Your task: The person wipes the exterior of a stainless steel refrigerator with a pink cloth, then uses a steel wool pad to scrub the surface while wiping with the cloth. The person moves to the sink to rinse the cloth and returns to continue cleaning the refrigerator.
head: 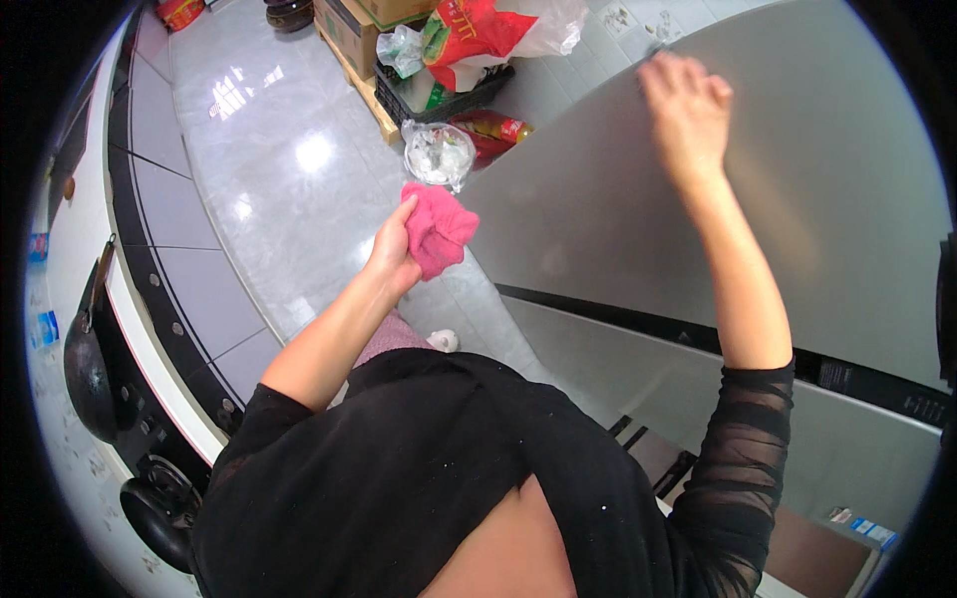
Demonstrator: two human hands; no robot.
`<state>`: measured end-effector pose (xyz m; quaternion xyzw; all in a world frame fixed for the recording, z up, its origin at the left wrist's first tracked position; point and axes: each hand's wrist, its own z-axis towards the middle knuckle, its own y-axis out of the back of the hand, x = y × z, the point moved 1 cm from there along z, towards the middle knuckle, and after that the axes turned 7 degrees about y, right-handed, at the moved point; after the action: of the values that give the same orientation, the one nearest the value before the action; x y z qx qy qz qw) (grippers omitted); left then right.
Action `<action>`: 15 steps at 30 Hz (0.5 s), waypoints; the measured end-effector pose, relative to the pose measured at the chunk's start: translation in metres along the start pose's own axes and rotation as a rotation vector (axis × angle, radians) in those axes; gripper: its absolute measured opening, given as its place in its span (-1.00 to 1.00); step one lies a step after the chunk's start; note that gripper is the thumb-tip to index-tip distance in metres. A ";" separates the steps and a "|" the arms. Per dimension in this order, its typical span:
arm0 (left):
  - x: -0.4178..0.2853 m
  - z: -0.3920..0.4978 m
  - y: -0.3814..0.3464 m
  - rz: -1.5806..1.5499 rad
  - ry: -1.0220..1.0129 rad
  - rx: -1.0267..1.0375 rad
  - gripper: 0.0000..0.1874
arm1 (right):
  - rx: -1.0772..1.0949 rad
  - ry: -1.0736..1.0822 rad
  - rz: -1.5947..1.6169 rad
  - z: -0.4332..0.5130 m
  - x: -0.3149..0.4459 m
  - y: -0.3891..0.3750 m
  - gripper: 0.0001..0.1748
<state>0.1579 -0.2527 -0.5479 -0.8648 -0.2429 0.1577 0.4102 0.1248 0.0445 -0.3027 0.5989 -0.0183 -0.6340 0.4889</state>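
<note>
My left hand (392, 250) holds a folded pink cloth (439, 230), thumb on top, in front of my body and above the tiled floor. To the right rises a large silver-grey refrigerator (598, 202), with a dark band (673, 326) between its upper and lower parts. My right hand (688, 112) is raised at the far edge of the upper part, back of the hand towards me. Its fingers are bent and blurred, and their tips are partly hidden. Whether they grip the edge or only touch it is not plain.
Beyond the cloth are a lined waste bin (439, 153), bottles (493, 128), a black crate (448, 105) with bags, and cardboard boxes (348, 34) on a wooden pallet (362, 86). Along the left runs a white counter (161, 359) with a wok (93, 374) and a black pan (161, 516).
</note>
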 end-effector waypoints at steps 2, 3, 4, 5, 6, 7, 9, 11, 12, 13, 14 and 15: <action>0.003 0.006 -0.012 0.034 0.014 0.032 -0.55 | 0.328 0.201 0.019 -0.059 0.044 -0.020 -0.74; 0.006 0.009 -0.017 0.058 0.018 0.056 -0.55 | 0.324 0.290 0.152 -0.100 0.064 -0.036 -0.79; 0.007 0.014 -0.022 0.068 0.008 0.080 -0.56 | 0.427 0.269 0.237 -0.114 0.080 -0.031 -0.80; 0.008 0.017 -0.029 0.094 -0.024 0.084 -0.55 | 0.526 0.227 0.351 -0.114 0.081 -0.016 -0.81; 0.009 0.019 -0.039 0.125 -0.054 0.088 -0.55 | 0.459 0.070 0.465 -0.116 0.073 -0.004 -0.79; 0.012 0.022 -0.047 0.160 -0.083 0.088 -0.55 | 0.388 -0.092 0.579 -0.116 0.065 0.010 -0.75; 0.021 0.051 -0.058 0.295 -0.367 0.123 -0.50 | 0.145 -0.338 0.512 -0.114 0.053 0.051 -0.60; 0.030 0.085 -0.072 0.352 -0.534 0.133 -0.45 | 0.015 -0.546 0.537 -0.127 0.051 0.075 -0.59; 0.038 0.100 -0.082 0.338 -0.553 0.125 -0.43 | -0.004 -0.623 0.581 -0.138 0.054 0.086 -0.62; 0.047 0.119 -0.091 0.323 -0.569 0.117 -0.40 | -0.023 -0.701 0.623 -0.150 0.059 0.095 -0.64; 0.060 0.156 -0.092 0.286 -0.501 0.063 -0.37 | -0.004 -0.750 0.657 -0.158 0.066 0.105 -0.65; 0.077 0.185 -0.093 0.251 -0.434 0.004 -0.34 | 0.014 -0.801 0.696 -0.168 0.072 0.110 -0.66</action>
<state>0.1072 -0.0427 -0.5941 -0.8333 -0.2156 0.3898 0.3274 0.3353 0.0355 -0.3365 0.2716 -0.4053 -0.6133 0.6211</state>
